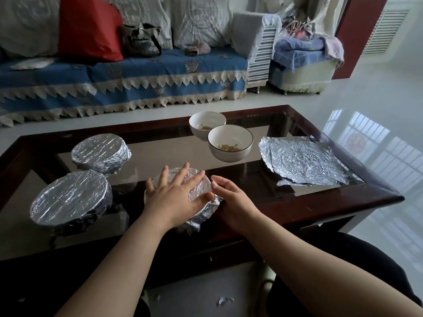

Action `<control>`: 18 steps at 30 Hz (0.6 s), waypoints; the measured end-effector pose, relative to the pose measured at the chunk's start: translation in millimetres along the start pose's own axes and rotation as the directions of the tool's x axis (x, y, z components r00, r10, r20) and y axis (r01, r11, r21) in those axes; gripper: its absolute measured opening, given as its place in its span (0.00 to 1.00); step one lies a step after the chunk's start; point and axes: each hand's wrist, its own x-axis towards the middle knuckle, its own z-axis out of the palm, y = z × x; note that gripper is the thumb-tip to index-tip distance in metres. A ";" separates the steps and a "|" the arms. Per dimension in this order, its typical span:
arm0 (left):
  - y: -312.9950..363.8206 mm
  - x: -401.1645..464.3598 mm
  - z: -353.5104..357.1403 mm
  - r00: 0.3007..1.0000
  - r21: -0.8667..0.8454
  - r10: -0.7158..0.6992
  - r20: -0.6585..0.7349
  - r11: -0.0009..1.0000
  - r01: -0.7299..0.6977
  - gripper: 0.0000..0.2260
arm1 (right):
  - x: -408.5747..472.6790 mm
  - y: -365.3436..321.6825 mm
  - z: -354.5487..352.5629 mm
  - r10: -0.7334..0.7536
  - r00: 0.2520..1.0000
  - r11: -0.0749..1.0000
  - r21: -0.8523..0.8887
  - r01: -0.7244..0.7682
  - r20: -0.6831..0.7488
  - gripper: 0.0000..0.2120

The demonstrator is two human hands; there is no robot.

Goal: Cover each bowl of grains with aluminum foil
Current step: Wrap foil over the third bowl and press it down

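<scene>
pressing flat-fingered, the left hand (pixel 176 193) smooths the third bowl's foil (pixel 201 191) while the right hand (pixel 231 195) curls against its side; two covered bowls (pixel 100 153) done, two open bowls (pixel 230 143) left.

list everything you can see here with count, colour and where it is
foil-covered bowls: 3, silver; two at table left, one at the front under the hands
open bowls: 2, white with grains inside; table centre back
foil sheets: flat stack, count unclear, silver; table right
table: 1, dark wood, glass top
sofa: 1, blue cover, behind table
cushion: 1, red, on sofa
bag: 1, dark, on sofa
foil scraps: silver, floor
left hand: flat on front bowl's foil
right hand: fingers curled at the foil's right edge
</scene>
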 end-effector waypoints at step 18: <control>-0.9 1.1 2.8 0.999 0.008 -0.017 -0.032 1.000 0.017 0.39 | 4.3 8.9 -4.0 0.024 0.989 0.998 -0.068 -0.014 0.145 0.14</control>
